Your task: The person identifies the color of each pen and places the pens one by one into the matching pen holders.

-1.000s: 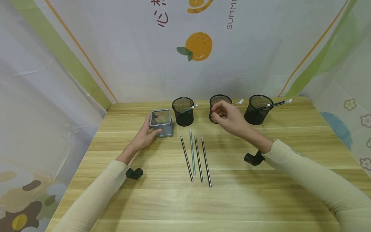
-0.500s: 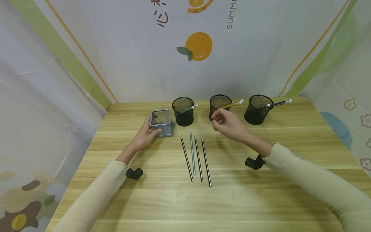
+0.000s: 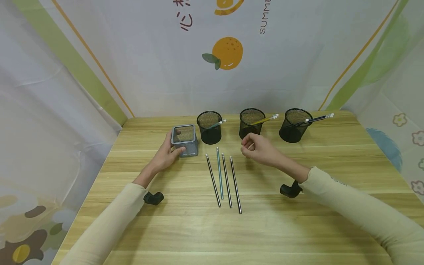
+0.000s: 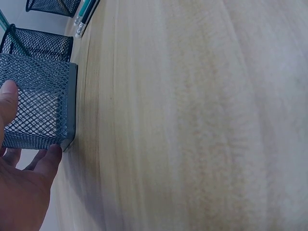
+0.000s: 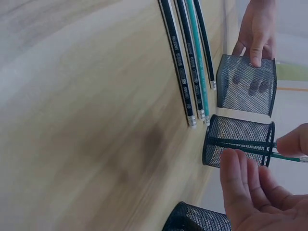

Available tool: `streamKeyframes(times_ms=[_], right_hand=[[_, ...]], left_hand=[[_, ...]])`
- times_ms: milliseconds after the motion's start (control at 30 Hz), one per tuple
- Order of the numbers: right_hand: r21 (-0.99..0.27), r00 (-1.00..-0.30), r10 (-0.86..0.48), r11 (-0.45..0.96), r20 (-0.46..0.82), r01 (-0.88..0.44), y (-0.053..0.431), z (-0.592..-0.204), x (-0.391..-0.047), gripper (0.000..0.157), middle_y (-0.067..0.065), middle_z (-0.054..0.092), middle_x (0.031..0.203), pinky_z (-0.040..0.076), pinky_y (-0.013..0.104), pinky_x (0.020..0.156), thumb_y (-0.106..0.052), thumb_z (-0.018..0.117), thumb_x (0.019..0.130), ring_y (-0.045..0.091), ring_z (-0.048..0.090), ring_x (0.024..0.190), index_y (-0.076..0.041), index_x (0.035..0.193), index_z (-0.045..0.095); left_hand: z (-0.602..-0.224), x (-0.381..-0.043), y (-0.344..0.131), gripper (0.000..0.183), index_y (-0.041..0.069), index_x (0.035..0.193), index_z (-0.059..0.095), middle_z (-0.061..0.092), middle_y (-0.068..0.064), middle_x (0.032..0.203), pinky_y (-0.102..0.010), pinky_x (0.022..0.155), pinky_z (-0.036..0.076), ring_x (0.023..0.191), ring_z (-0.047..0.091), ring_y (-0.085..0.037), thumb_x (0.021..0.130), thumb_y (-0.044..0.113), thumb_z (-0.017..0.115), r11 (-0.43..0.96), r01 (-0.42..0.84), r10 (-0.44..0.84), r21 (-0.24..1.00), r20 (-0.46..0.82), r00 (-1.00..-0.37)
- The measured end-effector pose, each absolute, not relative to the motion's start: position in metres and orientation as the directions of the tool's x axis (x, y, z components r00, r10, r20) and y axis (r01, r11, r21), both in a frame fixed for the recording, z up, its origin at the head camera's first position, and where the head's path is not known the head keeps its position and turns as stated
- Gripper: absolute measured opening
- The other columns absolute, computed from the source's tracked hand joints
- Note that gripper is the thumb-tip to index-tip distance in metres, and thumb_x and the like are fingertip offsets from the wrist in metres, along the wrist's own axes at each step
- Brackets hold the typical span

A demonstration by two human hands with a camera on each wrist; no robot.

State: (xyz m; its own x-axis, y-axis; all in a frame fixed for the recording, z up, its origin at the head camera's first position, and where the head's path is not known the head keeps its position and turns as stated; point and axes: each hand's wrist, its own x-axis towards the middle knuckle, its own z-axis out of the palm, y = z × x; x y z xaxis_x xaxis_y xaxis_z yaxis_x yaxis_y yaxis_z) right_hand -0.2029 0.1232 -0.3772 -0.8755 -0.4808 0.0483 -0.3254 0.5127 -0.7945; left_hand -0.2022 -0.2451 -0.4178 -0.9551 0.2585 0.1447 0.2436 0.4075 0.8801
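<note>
Fingers of your left hand [image 3: 163, 155] hold the grey square holder [image 3: 190, 148], at the left end of the row of cups. The head view hides most of them; the left wrist view shows your thumb [image 4: 8, 101] over one mesh wall, and the right wrist view shows other fingers through the mesh. Your right hand [image 3: 260, 149] seems almost pinching from the head, yet the right wrist view reveals a gap between thumb and fingers, these close together and softly bent. Three dark pencils [image 3: 226, 180] and one teal pencil [image 3: 220, 173] lie on the table [image 3: 165, 228], to the left of these fingers and apart from them. Only the right wrist view shows lettering on the dark ones. Only the head view shows yellow pencils [image 3: 264, 120], in the middle round cup [image 3: 248, 129] behind your right hand.
</note>
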Motion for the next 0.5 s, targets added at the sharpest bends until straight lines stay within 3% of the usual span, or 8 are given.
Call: streamKeyframes(times_ms=[200, 500], right_hand=[[-0.774, -0.865, -0.501, 0.546, 0.006, -0.321, 0.121, -0.388, -0.202, 0.015, 0.010, 0.064, 0.094, 0.054, 0.036, 0.075, -0.010, 0.065, 0.095, 0.024, 0.063, 0.084, 0.001, 0.104, 0.061], [-0.775, -0.865, -0.490, 0.587, -0.108, -0.236, 0.111, -0.401, -0.198, 0.018, 0.010, 0.064, 0.088, 0.053, 0.030, 0.062, -0.006, 0.068, 0.091, 0.020, 0.065, 0.070, 0.004, 0.102, 0.059]], left_hand=[[-0.418, -0.202, -0.245, 0.077, 0.002, 0.159, 0.010, 0.026, -0.028, 0.156, -0.059, 0.110, 0.036, 0.139, 0.033, -0.051, 0.101, -0.002, 0.060, 0.400, 0.237, 0.258, 0.885, 0.139, -0.956], [-0.418, -0.202, -0.244, 0.076, 0.001, 0.159, 0.011, 0.027, -0.027, 0.157, -0.060, 0.110, 0.036, 0.138, 0.035, -0.051, 0.101, -0.001, 0.060, 0.411, 0.252, 0.262, 0.876, 0.151, -0.953]])
